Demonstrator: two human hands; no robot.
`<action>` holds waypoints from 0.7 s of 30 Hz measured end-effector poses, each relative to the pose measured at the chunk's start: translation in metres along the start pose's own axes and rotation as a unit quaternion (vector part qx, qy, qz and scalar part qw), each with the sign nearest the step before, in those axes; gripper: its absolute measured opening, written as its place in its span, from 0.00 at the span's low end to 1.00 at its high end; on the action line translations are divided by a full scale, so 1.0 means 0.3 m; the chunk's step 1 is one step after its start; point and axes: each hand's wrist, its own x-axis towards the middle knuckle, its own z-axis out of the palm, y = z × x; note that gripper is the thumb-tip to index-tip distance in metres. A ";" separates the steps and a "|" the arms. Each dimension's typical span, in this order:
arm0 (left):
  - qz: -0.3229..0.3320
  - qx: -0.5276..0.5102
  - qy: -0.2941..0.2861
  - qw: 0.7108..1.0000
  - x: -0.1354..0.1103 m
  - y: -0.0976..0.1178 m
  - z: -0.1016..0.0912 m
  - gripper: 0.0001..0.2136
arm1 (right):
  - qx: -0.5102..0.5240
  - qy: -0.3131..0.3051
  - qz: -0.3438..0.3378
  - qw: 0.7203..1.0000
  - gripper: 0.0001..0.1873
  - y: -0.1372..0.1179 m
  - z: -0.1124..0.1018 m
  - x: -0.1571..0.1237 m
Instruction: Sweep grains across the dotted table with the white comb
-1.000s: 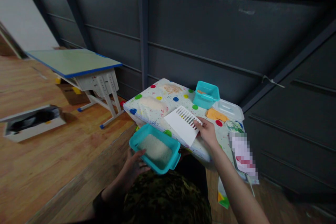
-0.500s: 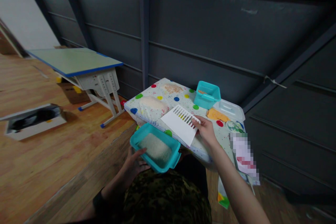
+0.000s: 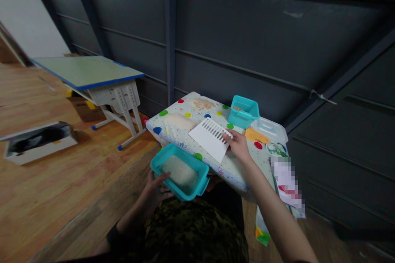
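Observation:
My left hand (image 3: 156, 191) grips the near left side of a teal container (image 3: 180, 171) filled with white rice, held just below the front edge of the small table (image 3: 197, 125) with a polka-dot cloth. My right hand (image 3: 238, 146) pinches a white slotted card (image 3: 210, 139) above the cloth, its slots towards the far side. A heap of white grains (image 3: 180, 121) and a heap of brownish grains (image 3: 202, 104) lie on the cloth beyond the card.
A second teal container (image 3: 243, 111) stands at the table's back edge, with a clear lid (image 3: 269, 129) and an orange cloth (image 3: 254, 135) to its right. A blue-edged desk (image 3: 89, 73) and a white box (image 3: 37, 141) stand on the wooden floor at left. A dark wall runs behind.
My right hand has carried the white card a little farther away and to the left over the cloth. The rice container in my left hand has shifted slightly left.

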 end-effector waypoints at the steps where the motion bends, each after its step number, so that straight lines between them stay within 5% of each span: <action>1: 0.008 0.013 -0.002 1.000 0.002 0.000 -0.003 0.44 | -0.009 -0.007 -0.010 1.000 0.34 0.002 0.009 0.010; 9: 0.001 0.044 0.011 0.999 0.029 -0.007 -0.004 0.45 | 0.001 -0.085 -0.028 0.996 0.29 -0.004 0.043 -0.025; 13: 0.013 0.049 0.037 0.998 0.037 -0.014 0.000 0.45 | 0.014 -0.053 -0.004 0.998 0.34 -0.008 0.036 -0.015; 21: -0.002 0.044 -0.013 0.999 0.021 0.008 -0.019 0.46 | 0.032 -0.104 0.015 0.994 0.31 -0.013 0.038 -0.059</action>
